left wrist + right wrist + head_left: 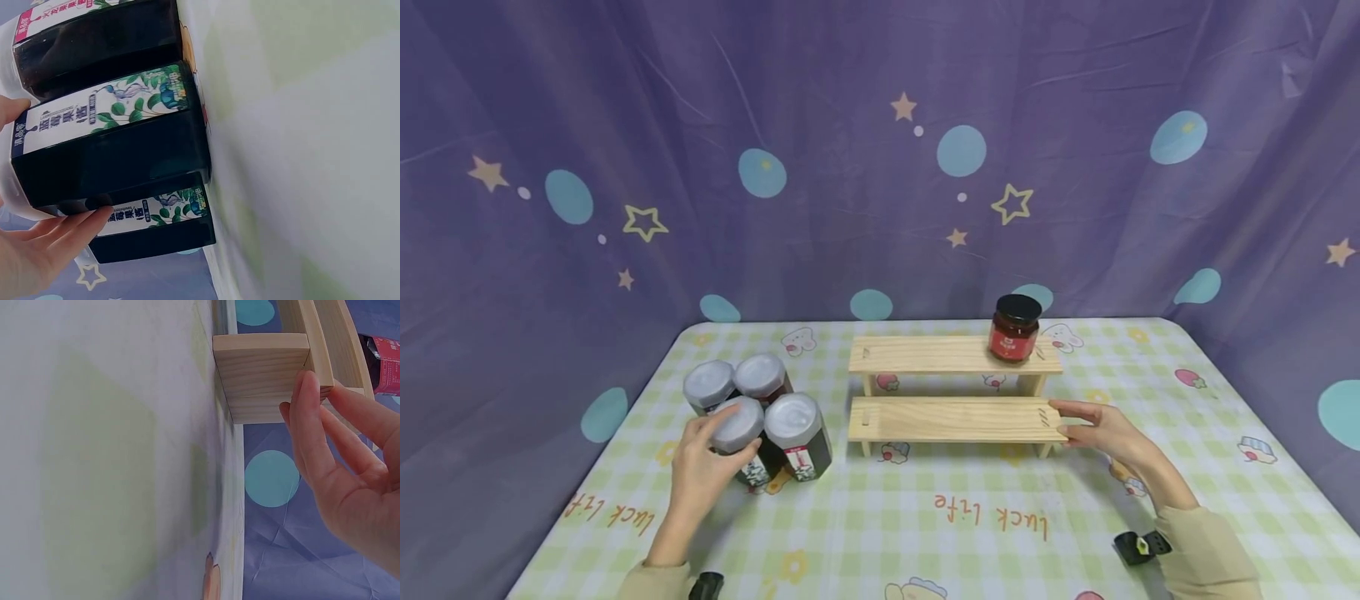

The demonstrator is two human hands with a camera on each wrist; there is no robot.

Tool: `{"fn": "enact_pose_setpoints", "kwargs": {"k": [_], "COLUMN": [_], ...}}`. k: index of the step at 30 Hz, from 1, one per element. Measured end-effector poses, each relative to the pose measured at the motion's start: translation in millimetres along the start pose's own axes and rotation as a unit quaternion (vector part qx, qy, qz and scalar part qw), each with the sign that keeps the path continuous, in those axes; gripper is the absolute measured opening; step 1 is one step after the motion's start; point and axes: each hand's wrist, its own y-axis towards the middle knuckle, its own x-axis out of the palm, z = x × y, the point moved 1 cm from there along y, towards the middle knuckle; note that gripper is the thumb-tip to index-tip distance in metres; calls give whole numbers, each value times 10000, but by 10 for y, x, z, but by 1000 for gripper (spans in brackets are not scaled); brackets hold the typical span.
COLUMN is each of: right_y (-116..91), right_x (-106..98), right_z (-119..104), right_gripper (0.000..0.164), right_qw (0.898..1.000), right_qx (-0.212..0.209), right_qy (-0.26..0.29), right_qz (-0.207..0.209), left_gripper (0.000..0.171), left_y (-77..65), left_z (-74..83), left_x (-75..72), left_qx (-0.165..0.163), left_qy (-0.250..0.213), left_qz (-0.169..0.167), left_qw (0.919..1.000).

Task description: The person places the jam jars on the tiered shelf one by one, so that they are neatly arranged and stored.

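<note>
Four-sided dark jars with whitish lids stand in a tight cluster at the left of the head view. My left hand (692,471) holds the front-left jar (739,423) by its lid, thumb on one side and fingers on the other. In the left wrist view this jar (106,131) shows a white label with green leaves and a blue fruit drawing; its base is at the tablecloth. My right hand (1108,435) grips the right end of the lower board (947,419) of a two-step wooden rack, thumb and fingers around its corner (320,375).
A red-labelled jar with a black lid (1015,329) stands on the right part of the rack's upper board (917,356). Beside the held jar are a front-right jar (797,425) and two rear jars. A checked tablecloth (880,517) covers the table; a purple curtain (850,250) hangs behind.
</note>
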Motion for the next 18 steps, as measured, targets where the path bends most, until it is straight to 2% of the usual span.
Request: {"fn": "enact_pose_setpoints", "kwargs": {"k": [10,12,14,18], "right_y": [0,-1,-1,2], "right_x": [6,3,0,-2], "right_z": [-17,-15,-9,2], "right_gripper": [55,55,55,56], "right_qw": [9998,9998,9999,10000], "right_qx": [132,117,97,70], "right_qy": [-137,-133,-92,-20], "right_qz": [60,42,18,-14], "left_gripper": [52,52,54,60], "left_y": [-20,-21,-16,13], "left_z": [39,-46,-123,-540], "left_x": [-70,-28,-2,146], "left_qx": [-83,57,160,405], "left_qy": [33,24,-15,201], "left_qz": [260,537,674,895], "left_qw": [9996,9985,9976,9950]}}
